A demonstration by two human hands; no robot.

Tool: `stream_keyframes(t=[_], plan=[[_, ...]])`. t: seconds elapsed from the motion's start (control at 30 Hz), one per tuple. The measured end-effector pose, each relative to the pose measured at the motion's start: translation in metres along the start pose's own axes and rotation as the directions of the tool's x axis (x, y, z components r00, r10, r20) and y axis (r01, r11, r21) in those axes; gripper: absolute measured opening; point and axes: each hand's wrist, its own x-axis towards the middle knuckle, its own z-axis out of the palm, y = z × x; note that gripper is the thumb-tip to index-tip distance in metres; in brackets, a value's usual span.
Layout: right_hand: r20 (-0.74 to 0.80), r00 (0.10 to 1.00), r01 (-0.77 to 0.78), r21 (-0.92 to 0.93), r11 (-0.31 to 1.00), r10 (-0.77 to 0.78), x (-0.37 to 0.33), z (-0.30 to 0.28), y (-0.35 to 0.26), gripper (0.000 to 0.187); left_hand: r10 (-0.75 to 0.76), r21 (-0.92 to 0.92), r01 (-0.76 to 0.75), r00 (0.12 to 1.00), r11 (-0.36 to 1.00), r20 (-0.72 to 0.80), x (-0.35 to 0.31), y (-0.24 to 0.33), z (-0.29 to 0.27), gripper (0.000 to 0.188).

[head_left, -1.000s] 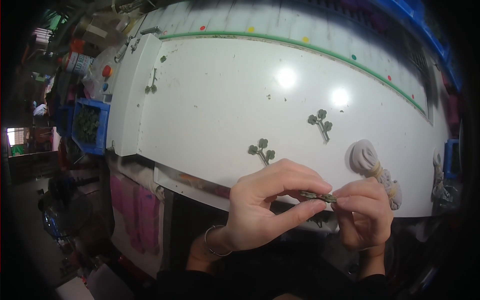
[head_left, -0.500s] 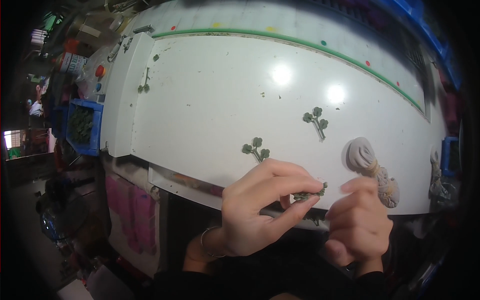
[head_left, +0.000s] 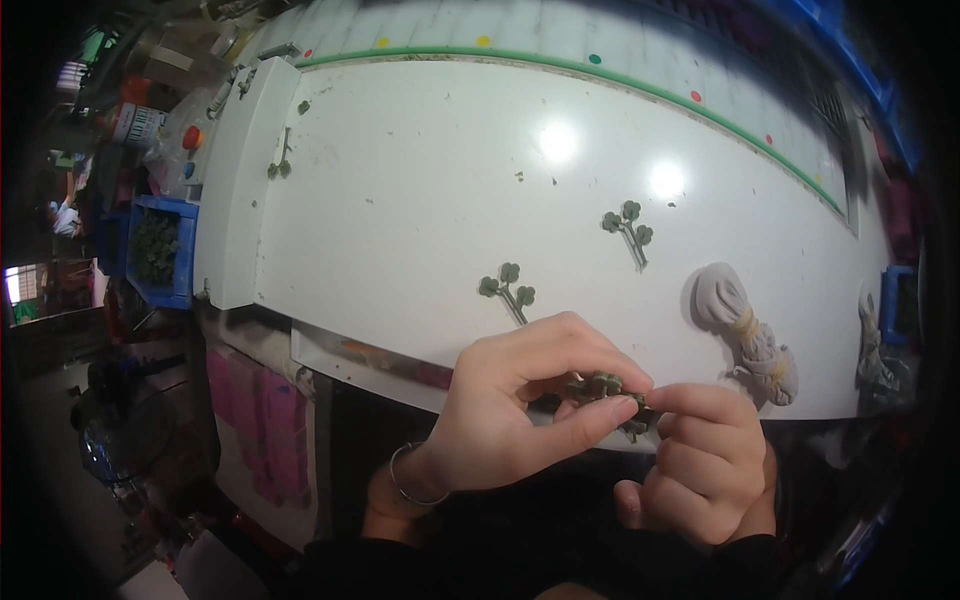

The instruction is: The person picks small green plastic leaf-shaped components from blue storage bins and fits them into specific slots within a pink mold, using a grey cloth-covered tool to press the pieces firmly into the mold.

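My left hand [head_left: 520, 400], with a thin bracelet at its wrist, pinches a small green clover-shaped sprig [head_left: 603, 384] between thumb and fingers. Its lower part is partly hidden by the thumb. My right hand [head_left: 710, 460] is closed beside it, the index fingertip touching the sprig's right end. Whatever the curled right fingers hold, if anything, is hidden. Two more green three-lobed sprigs lie on the white tabletop [head_left: 400, 220]: one sprig [head_left: 510, 290] just beyond my left hand, another sprig [head_left: 630, 232] farther right.
A grey cloth bundle [head_left: 745, 330] tied with bands lies right of my hands. At the far left are a loose sprig [head_left: 280, 165] and a blue bin [head_left: 165, 285] of green pieces. A green strip [head_left: 600, 78] edges the back of the table. Small crumbs are scattered about.
My right hand has moved up and left, so its index finger now meets the sprig. The sprig in my left hand has turned, showing more of its lobes.
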Motion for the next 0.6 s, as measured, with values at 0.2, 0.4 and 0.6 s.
stream_keyframes(t=[0.2,0.4,0.6], plan=[[0.024,0.981,0.192,-0.122,0.974,-0.191,-0.0001,0.0011,0.0018,0.030,-0.082,-0.086,0.087,0.995,0.993,0.057,-0.0013,0.0014,-0.0012,0.016],[0.021,0.968,0.252,-0.151,0.956,-0.252,-0.0020,0.0003,0.0018,0.031,-0.138,-0.141,0.145,0.989,0.979,0.060,-0.0038,0.0048,0.0007,0.016],[-0.001,0.965,0.259,-0.165,0.952,-0.263,-0.0021,0.0009,0.0015,0.031,-0.135,-0.145,0.143,0.989,0.979,0.063,-0.0037,0.0066,0.0019,0.017]])
